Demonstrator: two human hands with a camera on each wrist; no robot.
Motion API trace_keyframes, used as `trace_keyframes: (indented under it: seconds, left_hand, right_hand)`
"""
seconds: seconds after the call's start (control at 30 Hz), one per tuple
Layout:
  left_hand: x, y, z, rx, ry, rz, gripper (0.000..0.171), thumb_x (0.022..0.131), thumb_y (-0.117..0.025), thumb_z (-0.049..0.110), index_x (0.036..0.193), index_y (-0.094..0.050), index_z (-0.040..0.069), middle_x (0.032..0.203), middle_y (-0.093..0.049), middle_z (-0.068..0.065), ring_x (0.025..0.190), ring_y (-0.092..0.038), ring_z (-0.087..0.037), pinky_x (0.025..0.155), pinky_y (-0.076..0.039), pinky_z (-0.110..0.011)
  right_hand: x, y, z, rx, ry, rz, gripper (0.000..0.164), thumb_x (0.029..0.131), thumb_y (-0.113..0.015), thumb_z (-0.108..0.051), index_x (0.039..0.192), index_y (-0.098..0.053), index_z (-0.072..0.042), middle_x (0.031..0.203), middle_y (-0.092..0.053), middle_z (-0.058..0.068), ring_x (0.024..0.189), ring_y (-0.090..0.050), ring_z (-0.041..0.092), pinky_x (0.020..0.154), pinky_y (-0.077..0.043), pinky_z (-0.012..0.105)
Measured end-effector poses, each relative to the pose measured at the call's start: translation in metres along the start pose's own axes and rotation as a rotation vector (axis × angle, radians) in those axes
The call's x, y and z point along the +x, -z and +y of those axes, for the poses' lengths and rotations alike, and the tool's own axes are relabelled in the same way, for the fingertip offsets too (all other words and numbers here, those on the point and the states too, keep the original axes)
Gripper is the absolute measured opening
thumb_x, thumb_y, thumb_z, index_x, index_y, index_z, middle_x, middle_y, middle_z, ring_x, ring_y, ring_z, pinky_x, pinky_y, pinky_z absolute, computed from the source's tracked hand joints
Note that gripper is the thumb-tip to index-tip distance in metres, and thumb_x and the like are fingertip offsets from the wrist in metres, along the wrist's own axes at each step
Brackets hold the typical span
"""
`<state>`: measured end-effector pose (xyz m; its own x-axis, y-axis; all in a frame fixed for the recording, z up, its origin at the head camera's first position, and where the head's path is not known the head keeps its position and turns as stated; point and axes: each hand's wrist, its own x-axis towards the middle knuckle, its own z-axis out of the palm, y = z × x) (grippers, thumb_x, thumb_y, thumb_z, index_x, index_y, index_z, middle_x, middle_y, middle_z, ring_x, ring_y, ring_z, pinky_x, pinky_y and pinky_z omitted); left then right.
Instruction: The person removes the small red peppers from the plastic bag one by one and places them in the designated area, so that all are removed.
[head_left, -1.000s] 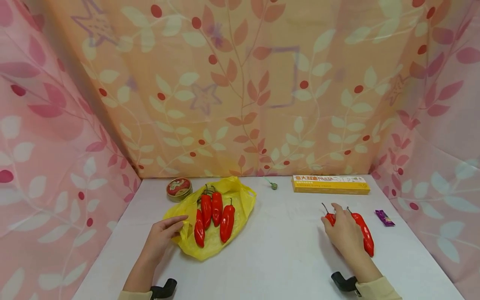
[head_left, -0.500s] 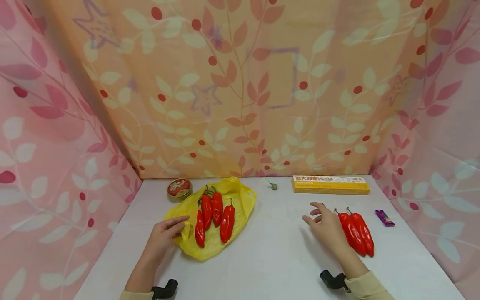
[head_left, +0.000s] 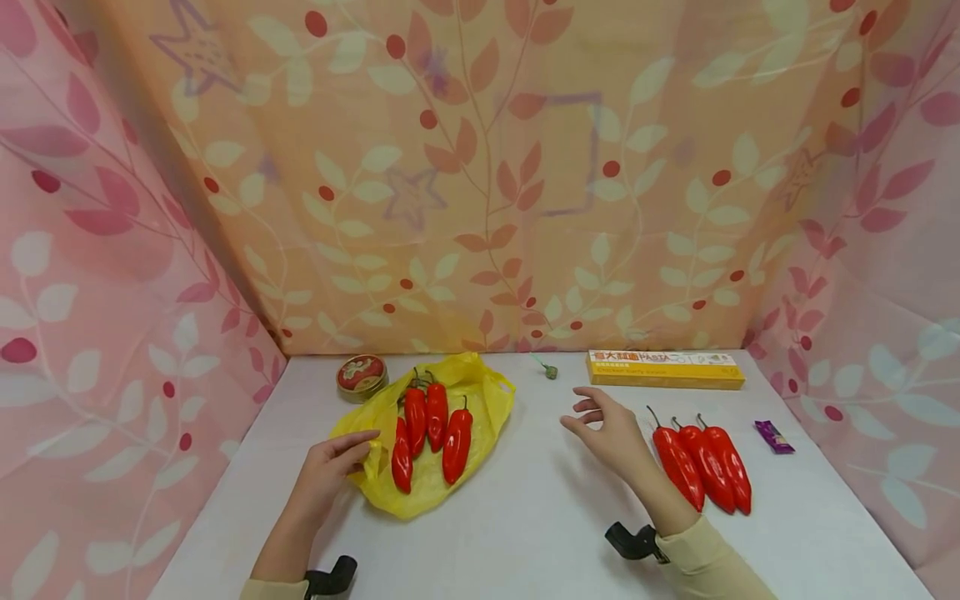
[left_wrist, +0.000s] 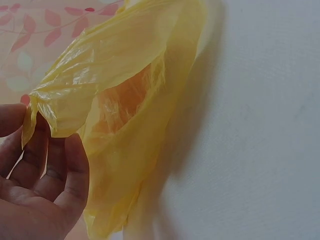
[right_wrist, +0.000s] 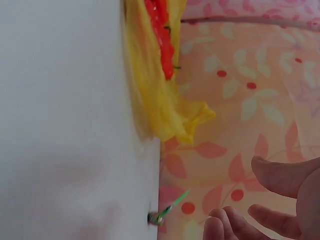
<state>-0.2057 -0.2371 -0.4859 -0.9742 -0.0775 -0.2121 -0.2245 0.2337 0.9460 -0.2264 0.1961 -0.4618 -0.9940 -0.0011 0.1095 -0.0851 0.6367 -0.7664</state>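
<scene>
My left hand (head_left: 322, 479) pinches the near left edge of a yellow plastic bag (head_left: 491, 408). The left wrist view shows a twisted bag corner (left_wrist: 29, 127) between thumb and fingers. Several glossy red chili peppers (head_left: 456, 446) with dark stems lie on the spread bag. Over the table, right of the bag, my right hand (head_left: 609, 433) hovers with fingers loosely bent and holds nothing. Three more red peppers (head_left: 703, 467) lie side by side to the right of that hand, apart from it; the right forearm partly overlaps the leftmost one.
Behind the bag stands a round red-topped tin (head_left: 362, 377). A small green item with a thin stalk (head_left: 551, 372) lies near the back edge, left of a yellow pasta box (head_left: 663, 373). A purple wrapped packet (head_left: 773, 437) lies far right. Patterned curtains enclose the white table.
My right hand has let go of a red pepper, left it beside the two others and moved left towards the bag. The left hand keeps its hold on the bag.
</scene>
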Motion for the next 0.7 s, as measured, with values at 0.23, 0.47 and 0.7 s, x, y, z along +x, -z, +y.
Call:
trace_keyframes:
  seconds: [0.23, 0.47, 0.7]
  left_hand:
    - [0.001, 0.005, 0.000, 0.003, -0.018, 0.002, 0.035, 0.103, -0.058, 0.024, 0.133, -0.066, 0.007, 0.140, -0.058, -0.011, 0.112, -0.058, -0.021, 0.091, -0.054, -0.026]
    - [0.000, 0.013, 0.001, -0.014, -0.032, 0.012, 0.037, 0.104, -0.056, 0.023, 0.136, -0.064, 0.006, 0.144, -0.055, -0.011, 0.110, -0.060, -0.014, 0.089, -0.054, -0.022]
    - [0.002, 0.016, 0.000, -0.017, -0.032, 0.003, 0.038, 0.105, -0.056, 0.024, 0.137, -0.063, 0.006, 0.146, -0.053, -0.011, 0.113, -0.059, -0.015, 0.090, -0.054, -0.021]
  right_hand:
    - [0.016, -0.027, -0.028, 0.071, 0.081, -0.038, 0.057, 0.087, -0.080, -0.033, 0.137, -0.059, -0.015, 0.112, -0.071, 0.007, 0.098, -0.070, 0.021, 0.083, -0.059, 0.038]
    - [0.030, -0.065, -0.048, 0.185, 0.091, -0.177, 0.052, 0.089, -0.079, -0.029, 0.134, -0.060, -0.014, 0.122, -0.069, 0.014, 0.101, -0.069, 0.022, 0.082, -0.060, 0.037]
    - [0.037, -0.102, -0.061, 0.228, 0.084, -0.281, 0.057, 0.089, -0.078, -0.030, 0.137, -0.056, -0.008, 0.130, -0.064, 0.019, 0.108, -0.067, 0.030, 0.086, -0.060, 0.041]
